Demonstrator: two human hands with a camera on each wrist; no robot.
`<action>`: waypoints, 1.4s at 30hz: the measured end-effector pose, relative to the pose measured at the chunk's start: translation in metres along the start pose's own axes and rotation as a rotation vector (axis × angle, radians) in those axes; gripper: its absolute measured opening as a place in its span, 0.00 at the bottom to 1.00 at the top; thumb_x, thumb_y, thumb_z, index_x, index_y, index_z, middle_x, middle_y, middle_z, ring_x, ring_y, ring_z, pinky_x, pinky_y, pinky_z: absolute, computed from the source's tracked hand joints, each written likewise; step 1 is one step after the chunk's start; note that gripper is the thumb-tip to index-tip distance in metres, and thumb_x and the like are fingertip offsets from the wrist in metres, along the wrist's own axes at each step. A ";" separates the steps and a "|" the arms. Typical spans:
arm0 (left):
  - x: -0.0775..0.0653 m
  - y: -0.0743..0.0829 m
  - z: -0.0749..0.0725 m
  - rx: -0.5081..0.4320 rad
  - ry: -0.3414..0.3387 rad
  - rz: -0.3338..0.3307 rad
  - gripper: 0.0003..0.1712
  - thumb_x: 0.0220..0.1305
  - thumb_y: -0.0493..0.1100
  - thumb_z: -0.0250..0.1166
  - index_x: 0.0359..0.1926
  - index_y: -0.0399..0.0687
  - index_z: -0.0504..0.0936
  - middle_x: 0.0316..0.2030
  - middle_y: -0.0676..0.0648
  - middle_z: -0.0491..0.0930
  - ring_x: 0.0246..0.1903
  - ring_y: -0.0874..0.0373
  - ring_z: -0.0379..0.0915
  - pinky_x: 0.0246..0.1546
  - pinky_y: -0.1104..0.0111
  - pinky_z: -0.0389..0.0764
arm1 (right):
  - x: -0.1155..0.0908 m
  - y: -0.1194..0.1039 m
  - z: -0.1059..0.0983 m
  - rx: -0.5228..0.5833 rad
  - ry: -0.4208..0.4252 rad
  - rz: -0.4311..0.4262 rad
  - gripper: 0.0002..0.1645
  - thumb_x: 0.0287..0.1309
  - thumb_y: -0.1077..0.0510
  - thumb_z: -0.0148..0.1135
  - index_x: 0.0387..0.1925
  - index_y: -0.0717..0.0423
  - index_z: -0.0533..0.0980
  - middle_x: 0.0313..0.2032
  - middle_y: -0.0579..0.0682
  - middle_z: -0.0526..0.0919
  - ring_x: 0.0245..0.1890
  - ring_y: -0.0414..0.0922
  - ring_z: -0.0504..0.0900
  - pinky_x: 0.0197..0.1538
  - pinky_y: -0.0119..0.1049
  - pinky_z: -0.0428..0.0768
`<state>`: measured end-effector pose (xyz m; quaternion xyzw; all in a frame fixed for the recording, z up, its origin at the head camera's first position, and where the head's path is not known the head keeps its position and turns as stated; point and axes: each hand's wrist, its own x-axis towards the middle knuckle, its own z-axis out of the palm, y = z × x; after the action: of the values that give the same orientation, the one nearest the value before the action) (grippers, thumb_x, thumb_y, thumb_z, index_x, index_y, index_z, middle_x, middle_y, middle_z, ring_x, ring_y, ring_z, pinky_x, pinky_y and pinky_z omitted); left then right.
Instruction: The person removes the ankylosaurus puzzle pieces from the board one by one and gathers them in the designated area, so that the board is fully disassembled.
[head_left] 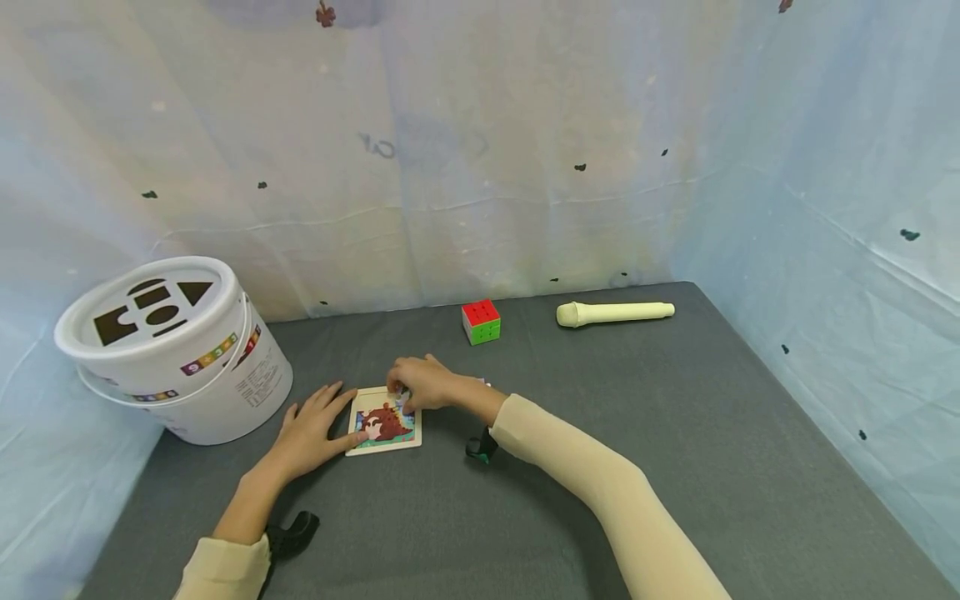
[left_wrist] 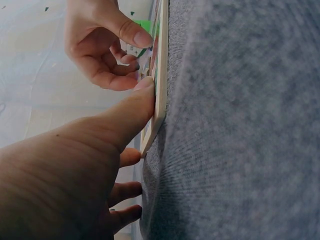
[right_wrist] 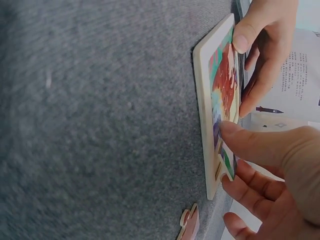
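Note:
A small wooden jigsaw puzzle (head_left: pixel 390 447) with a pale frame and a red-brown cartoon animal picture lies on the grey cloth. My left hand (head_left: pixel 309 432) rests at its left side, fingers spread and thumb pressing on the picture. Over the upper right part of the puzzle, my right hand (head_left: pixel 426 384) pinches a puzzle piece (right_wrist: pixel 228 159) between thumb and fingers. In the right wrist view that piece is tilted against the board, with bare wood showing beneath it. A loose reddish puzzle piece (right_wrist: pixel 190 226) lies on the cloth beside the board.
A white lidded bucket (head_left: pixel 255 383) with shaped holes in its lid stands at the left. Behind the puzzle sits a red and green puzzle cube (head_left: pixel 482 322). A pale yellow microphone-shaped stick (head_left: pixel 618 312) lies at the back right. Cloth walls (head_left: pixel 480 167) border the table.

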<state>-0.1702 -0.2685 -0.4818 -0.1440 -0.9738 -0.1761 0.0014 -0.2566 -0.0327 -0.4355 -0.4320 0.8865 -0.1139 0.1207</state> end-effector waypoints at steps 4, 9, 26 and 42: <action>0.000 0.000 0.000 0.001 -0.001 -0.003 0.51 0.60 0.71 0.64 0.73 0.42 0.65 0.72 0.30 0.57 0.70 0.29 0.50 0.57 0.24 0.47 | 0.000 0.001 0.001 -0.010 0.015 -0.001 0.21 0.57 0.53 0.74 0.52 0.49 0.81 0.48 0.44 0.78 0.46 0.37 0.75 0.51 0.38 0.67; -0.001 0.000 -0.001 0.000 0.000 -0.007 0.51 0.60 0.70 0.65 0.73 0.42 0.66 0.72 0.30 0.57 0.70 0.30 0.49 0.58 0.25 0.47 | 0.000 0.002 0.002 -0.021 0.035 -0.003 0.18 0.58 0.54 0.73 0.50 0.49 0.81 0.46 0.44 0.79 0.44 0.37 0.76 0.49 0.37 0.68; -0.002 0.003 -0.002 -0.013 -0.007 -0.015 0.51 0.60 0.70 0.65 0.73 0.41 0.65 0.72 0.29 0.57 0.70 0.29 0.49 0.57 0.24 0.46 | -0.005 0.009 0.001 0.139 0.078 -0.071 0.13 0.64 0.65 0.65 0.49 0.56 0.82 0.44 0.48 0.83 0.41 0.39 0.77 0.44 0.28 0.74; -0.001 0.003 -0.001 -0.005 -0.006 -0.012 0.51 0.60 0.71 0.64 0.73 0.42 0.65 0.72 0.30 0.58 0.70 0.29 0.49 0.57 0.24 0.46 | -0.013 0.022 0.000 0.367 0.098 -0.130 0.14 0.62 0.70 0.64 0.49 0.61 0.80 0.44 0.52 0.83 0.38 0.39 0.77 0.42 0.28 0.75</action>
<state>-0.1690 -0.2669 -0.4797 -0.1385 -0.9742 -0.1782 -0.0030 -0.2654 -0.0092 -0.4406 -0.4531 0.8258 -0.3021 0.1465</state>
